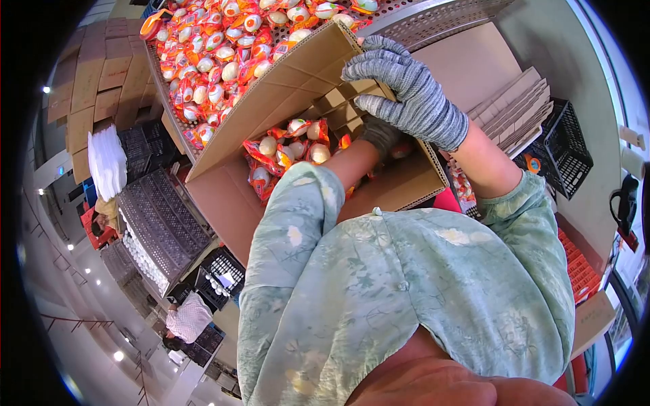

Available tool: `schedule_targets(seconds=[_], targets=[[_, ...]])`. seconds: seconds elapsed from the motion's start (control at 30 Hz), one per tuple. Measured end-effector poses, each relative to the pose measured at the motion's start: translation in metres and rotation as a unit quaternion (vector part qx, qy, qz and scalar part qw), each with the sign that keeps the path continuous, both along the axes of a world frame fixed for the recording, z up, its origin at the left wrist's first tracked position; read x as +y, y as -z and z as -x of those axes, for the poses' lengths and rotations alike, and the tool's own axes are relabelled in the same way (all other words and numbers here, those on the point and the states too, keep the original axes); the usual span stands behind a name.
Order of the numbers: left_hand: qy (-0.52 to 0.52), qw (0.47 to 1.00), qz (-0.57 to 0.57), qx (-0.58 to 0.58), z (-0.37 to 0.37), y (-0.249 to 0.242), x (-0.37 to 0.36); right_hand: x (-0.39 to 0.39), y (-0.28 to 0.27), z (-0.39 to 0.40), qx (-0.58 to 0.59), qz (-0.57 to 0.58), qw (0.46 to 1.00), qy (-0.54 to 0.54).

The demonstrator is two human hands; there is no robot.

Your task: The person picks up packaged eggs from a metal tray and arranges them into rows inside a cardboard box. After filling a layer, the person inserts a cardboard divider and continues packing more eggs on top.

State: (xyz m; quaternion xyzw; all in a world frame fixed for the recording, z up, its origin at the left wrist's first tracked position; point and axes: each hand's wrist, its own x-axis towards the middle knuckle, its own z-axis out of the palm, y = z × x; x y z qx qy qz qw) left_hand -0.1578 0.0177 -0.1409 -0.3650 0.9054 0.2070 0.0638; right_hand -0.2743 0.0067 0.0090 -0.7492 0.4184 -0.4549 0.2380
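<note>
In front of me a cardboard box [223,211] stands open and tilted, with a tall flap raised on its left. Several wrapped eggs [290,150] in clear and red-orange packets lie inside it, beside a cardboard divider [333,103]. My left hand [383,137], in a dark glove, reaches down into the box among the packets; its fingers are hidden. Over the box's upper right edge, my right hand [414,91] wears a grey knitted glove. Its fingers curl round the cardboard there, the thumb apart from the others.
A perforated metal tray [440,30] heaped with wrapped eggs [217,57] lies beyond the box. Flat cardboard sheets [509,111] and a black crate [565,149] are on the right. Stacked cartons [101,74], dark crates [166,213] and a person [189,318] are on the left.
</note>
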Motion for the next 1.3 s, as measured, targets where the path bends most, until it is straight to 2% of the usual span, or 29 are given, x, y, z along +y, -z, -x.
schedule_targets(seconds=[0.4,0.53,0.6,0.63,0.73,0.83,1.03,1.13,1.23,1.3], targets=[[-0.005,1.000,-0.015,0.024,-0.007,0.008,-0.002,-0.003,-0.001,-0.002,0.012,0.016,1.000,0.008],[-0.013,0.995,-0.053,0.087,-0.035,0.008,-0.016,-0.003,-0.001,0.000,0.019,0.009,1.000,0.016],[0.032,0.996,-0.073,0.038,-0.061,-0.003,-0.024,-0.003,-0.002,-0.001,0.022,0.009,1.000,0.013],[0.114,0.988,-0.083,-0.066,-0.058,-0.046,-0.033,-0.003,-0.003,-0.001,0.025,0.010,1.000,0.005],[-0.023,0.927,-0.222,-0.302,-0.068,-0.084,-0.016,-0.003,-0.007,0.001,0.031,0.010,0.999,-0.009],[0.065,0.928,-0.226,-0.289,-0.091,-0.072,0.010,-0.002,-0.007,0.001,0.027,0.005,1.000,-0.008],[0.006,0.973,-0.137,-0.188,-0.096,-0.047,0.042,-0.002,-0.007,-0.001,0.021,0.008,1.000,-0.007],[-0.004,0.951,-0.224,-0.213,-0.092,-0.057,0.028,0.000,-0.009,0.002,0.035,-0.001,0.999,-0.008],[-0.109,0.966,-0.212,-0.104,-0.114,-0.039,0.021,0.000,-0.006,0.000,0.026,-0.002,1.000,-0.002],[-0.100,0.972,-0.212,-0.006,-0.121,-0.035,0.003,-0.001,0.002,-0.001,0.022,0.005,1.000,0.010]])
